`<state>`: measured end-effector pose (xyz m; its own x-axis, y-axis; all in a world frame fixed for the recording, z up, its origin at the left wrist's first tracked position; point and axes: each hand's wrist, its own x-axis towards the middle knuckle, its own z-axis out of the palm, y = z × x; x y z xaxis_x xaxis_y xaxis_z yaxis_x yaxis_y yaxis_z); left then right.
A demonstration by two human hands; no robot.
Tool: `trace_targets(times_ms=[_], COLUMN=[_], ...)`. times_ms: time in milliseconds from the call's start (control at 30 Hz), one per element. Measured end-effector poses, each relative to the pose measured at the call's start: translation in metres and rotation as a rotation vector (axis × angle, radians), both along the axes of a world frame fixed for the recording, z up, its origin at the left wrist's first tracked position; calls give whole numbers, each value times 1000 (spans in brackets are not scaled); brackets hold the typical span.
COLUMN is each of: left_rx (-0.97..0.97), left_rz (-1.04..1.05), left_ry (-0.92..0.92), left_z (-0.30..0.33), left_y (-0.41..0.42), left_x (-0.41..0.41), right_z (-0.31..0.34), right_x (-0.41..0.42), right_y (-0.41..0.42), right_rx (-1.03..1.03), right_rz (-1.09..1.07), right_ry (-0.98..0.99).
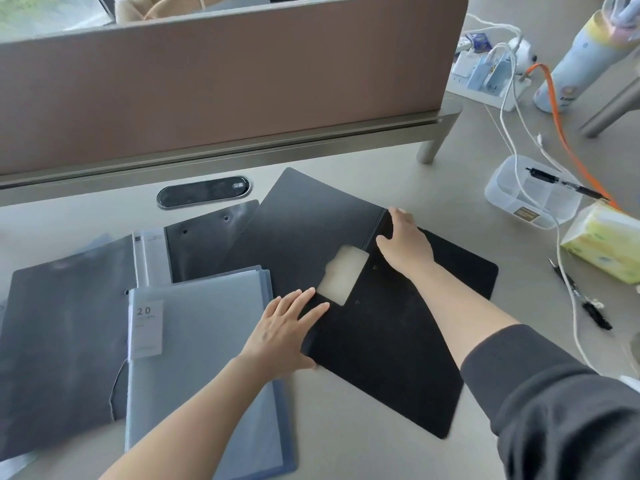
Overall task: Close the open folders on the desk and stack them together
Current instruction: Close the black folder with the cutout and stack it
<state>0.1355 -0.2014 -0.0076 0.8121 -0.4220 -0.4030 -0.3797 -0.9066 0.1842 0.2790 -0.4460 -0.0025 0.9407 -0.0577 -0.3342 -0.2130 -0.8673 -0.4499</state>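
An open black folder [391,344] lies spread at an angle across the middle of the desk, its far cover raised slightly. My right hand [405,242] holds its spine at the far end, fingers curled over the edge. My left hand [284,332] lies flat with fingers apart on the near end of the spine. A closed pale blue folder [204,344] marked "20" lies to the left, overlapping a dark grey open folder [65,334] with a white spine.
A brown divider panel [225,74] closes the back of the desk. On the right are a clear plastic box [530,195], a tissue pack [606,244], white and orange cables [557,123], pens [585,299], a power strip and a pale bottle [585,53].
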Motion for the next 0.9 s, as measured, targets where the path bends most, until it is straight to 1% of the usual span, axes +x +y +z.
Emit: trace_targets(times_ms=[100, 300, 467, 600, 667, 767, 900], left_rx=[-5, -22, -37, -42, -72, -153, -264], left_rz=[-8, -24, -45, -59, -23, 98, 258], left_ry=[-3, -2, -12, 9, 27, 37, 44], left_z=[0, 2, 4, 5, 10, 18, 36], left_y=[0, -1, -3, -6, -9, -18, -38], left_x=[0, 0, -1, -2, -2, 0, 7], right_z=[2, 8, 17, 27, 33, 46, 76], right_x=[5, 3, -5, -15, -21, -30, -43], right_y=[-1, -17, -35, -43, -46, -49, -54], right_rx=[0, -35, 64, 92, 95, 95, 145], right_rz=[-35, -170, -308, -382, -400, -441, -555], right_ry=[-29, -16, -65, -104, -114, -154, -280])
